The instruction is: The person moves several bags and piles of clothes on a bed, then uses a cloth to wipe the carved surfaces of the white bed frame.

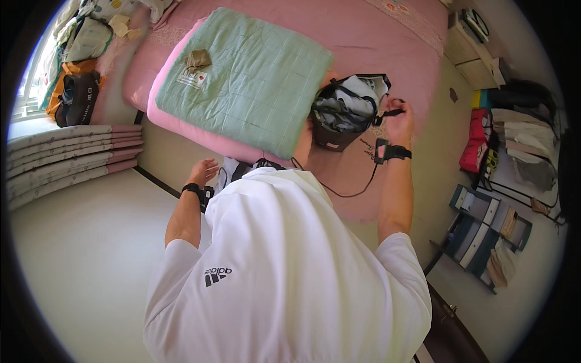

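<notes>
A dark bag (338, 136) filled with grey and black items, which look like cloth, stands on the pink bedding, its top open. At its right side my right hand (399, 118) grips a black strap of the bag. My left hand (205, 171) hangs by my left side with its fingers apart and nothing in it. To the left of the bag lies a folded green quilt (254, 86) on pink folded bedding (195, 131), with a small brown folded item (197, 60) on top. A black cable runs from my right wrist device towards my body.
The pink bed (363, 41) spreads ahead. Folded padded panels (72, 159) and a dark printed bag (79, 100) are by the window at left. Along the right stand a light cabinet (474, 63), red boxes (479, 125), a clothes rack (522, 195) and a dark shelf unit (481, 227).
</notes>
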{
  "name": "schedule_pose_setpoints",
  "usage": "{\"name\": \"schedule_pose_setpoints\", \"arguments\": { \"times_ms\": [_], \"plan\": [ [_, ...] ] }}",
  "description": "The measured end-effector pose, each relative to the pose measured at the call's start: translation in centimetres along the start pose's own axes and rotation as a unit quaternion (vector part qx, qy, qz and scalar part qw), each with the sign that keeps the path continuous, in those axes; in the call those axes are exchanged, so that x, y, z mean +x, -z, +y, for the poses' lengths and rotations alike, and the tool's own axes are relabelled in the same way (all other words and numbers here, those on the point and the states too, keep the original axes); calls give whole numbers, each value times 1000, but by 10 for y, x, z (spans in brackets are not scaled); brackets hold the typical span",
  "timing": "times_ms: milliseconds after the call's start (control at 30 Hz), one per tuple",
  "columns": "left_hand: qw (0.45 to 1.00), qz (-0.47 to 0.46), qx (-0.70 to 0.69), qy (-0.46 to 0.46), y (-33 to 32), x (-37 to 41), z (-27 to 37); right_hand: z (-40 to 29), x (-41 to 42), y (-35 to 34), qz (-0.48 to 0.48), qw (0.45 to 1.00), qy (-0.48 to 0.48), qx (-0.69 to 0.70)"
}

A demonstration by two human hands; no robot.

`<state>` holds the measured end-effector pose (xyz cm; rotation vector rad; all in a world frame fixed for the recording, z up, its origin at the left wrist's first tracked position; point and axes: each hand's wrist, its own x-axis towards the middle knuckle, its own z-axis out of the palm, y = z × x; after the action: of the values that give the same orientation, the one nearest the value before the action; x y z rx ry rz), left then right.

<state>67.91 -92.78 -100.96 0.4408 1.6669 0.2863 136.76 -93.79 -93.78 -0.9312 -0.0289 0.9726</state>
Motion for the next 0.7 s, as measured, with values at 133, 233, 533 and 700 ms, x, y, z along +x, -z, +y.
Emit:
{"name": "schedule_pose_setpoints", "arguments": {
  "times_ms": [133,233,533,700],
  "plan": [
    [1000,-1,1,-12,-9,4,-1,-50,-23,-9,-89,974,-50,201],
    [999,-15,18,-35,-18,1,0,-41,-25,-10,-62,994,-67,55],
    [989,-46,98,-97,2,3,18,103,11,89,132,717,131,-672],
    [993,25,19,-110,55,-20,-25,101,5,61,48,806,-1,-589]
  ]
}}
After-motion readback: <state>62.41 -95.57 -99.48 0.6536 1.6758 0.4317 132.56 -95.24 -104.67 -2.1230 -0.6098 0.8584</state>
